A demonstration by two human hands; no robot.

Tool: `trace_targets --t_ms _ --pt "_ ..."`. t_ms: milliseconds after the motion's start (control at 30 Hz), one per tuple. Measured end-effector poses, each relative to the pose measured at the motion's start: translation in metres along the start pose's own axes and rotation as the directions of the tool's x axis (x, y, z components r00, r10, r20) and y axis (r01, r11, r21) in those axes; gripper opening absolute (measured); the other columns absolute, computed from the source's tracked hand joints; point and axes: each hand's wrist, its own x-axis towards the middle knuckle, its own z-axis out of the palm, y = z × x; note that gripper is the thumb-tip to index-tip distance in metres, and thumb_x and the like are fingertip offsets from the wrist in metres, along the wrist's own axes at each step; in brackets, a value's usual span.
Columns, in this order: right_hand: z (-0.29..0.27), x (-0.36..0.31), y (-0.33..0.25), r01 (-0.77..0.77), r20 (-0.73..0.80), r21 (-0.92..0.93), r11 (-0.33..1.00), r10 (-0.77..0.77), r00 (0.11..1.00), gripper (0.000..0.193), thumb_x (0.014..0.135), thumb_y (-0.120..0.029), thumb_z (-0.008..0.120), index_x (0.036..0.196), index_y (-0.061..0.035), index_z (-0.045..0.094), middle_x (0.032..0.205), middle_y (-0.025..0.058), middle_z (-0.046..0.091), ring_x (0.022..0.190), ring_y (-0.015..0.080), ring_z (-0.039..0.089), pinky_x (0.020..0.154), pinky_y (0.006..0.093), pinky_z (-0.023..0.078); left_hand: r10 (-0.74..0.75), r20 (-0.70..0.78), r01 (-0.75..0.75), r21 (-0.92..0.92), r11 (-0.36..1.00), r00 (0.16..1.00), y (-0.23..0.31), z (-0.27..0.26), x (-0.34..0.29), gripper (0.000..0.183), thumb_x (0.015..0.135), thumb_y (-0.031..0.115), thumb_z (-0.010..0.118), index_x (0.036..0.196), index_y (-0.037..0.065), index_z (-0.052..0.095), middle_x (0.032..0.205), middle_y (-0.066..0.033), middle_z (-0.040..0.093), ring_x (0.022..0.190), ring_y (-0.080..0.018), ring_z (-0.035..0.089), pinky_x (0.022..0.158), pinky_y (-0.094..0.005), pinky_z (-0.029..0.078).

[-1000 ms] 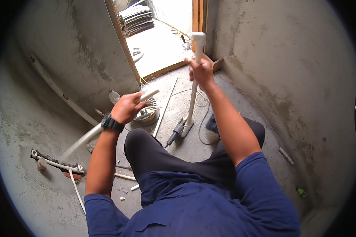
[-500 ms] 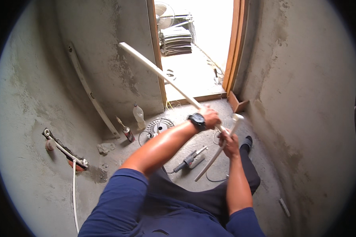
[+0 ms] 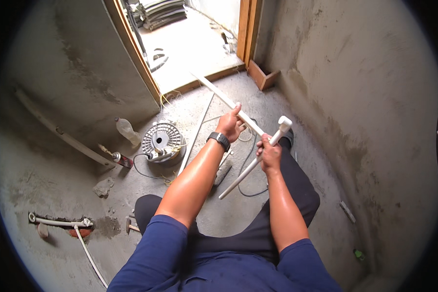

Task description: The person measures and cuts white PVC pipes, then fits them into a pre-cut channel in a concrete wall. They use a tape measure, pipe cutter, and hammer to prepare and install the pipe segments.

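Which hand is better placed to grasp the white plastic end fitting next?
Probably the right hand: it grips the round white plastic pipe just below that fitting. The left hand is farther off, holding the other white plastic pipe.

Long white pipe (image 3: pixel 223 97) held aloft, straight and slim, slanting away up to the left, far tip lost in glare! Its near end reaches the shorter white pipe (image 3: pixel 243 174), angled crosswise, chunky white fitting (image 3: pixel 285 121) capping the upper right end; whether they're joined is hidden.
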Motion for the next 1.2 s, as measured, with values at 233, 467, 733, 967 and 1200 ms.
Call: trace_targets --t_ms 233,467,733,967,1200 --pt "-0.025 0.030 0.092 -0.282 -0.066 -0.090 0.955 0.277 0.959 0.045 0.104 -0.048 0.056 0.129 -0.0100 0.055 0.068 0.0000 0.049 0.051 0.0101 0.047 0.050 0.0295 0.048 0.054 -0.427 -0.125 -0.141 0.982 0.903 -0.069 -0.101 0.112 0.023 0.094 -0.002 0.050 0.115 0.007 0.046 0.088 -0.0087 0.052 0.071 -0.0208 0.053 0.064 -0.0427 0.051" --pt "-0.073 0.031 0.236 -0.469 -0.350 -0.333 0.818 0.355 0.867 0.051 0.107 -0.053 0.039 0.125 -0.0069 0.053 0.071 0.0046 0.051 0.056 0.0156 0.053 0.052 0.0365 0.053 0.239 -0.691 -0.057 0.276 0.960 0.682 -0.093 -0.191 0.157 0.023 0.093 0.010 0.055 0.110 -0.002 0.047 0.082 -0.0153 0.059 0.058 -0.0227 0.059 0.050 -0.0380 0.050" --pt "-0.087 0.007 0.287 -0.619 -0.481 -0.130 0.775 0.496 0.723 0.033 0.105 -0.034 0.051 0.114 -0.0031 0.055 0.089 0.0107 0.059 0.067 0.0191 0.060 0.054 0.0362 0.055 0.184 -0.701 0.096 0.340 0.936 0.690 -0.112 -0.222 0.168 0.025 0.093 0.014 0.058 0.108 -0.005 0.052 0.083 -0.0171 0.062 0.059 -0.0245 0.062 0.048 -0.0384 0.050" --pt "-0.075 0.002 0.301 -0.691 -0.546 -0.496 0.526 0.431 0.719 0.041 0.084 -0.038 0.080 0.086 0.0006 0.067 0.071 0.0131 0.065 0.064 0.0254 0.066 0.061 0.0406 0.056 0.000 -0.597 0.167 0.224 0.960 0.802 -0.061 -0.197 0.149 0.008 0.100 0.012 0.054 0.099 0.005 0.051 0.076 -0.0042 0.050 0.061 -0.0152 0.049 0.053 -0.0345 0.046" --pt "-0.047 0.037 0.343 -0.768 -0.657 -0.483 0.421 0.405 0.635 0.054 0.068 -0.046 0.090 0.079 0.0052 0.074 0.084 0.0246 0.074 0.083 0.0384 0.074 0.081 0.0439 0.057 -0.030 -0.462 0.104 0.136 0.985 0.886 -0.030 -0.154 0.124 0.007 0.101 0.010 0.053 0.100 0.003 0.053 0.076 -0.0050 0.052 0.059 -0.0144 0.050 0.052 -0.0332 0.045"
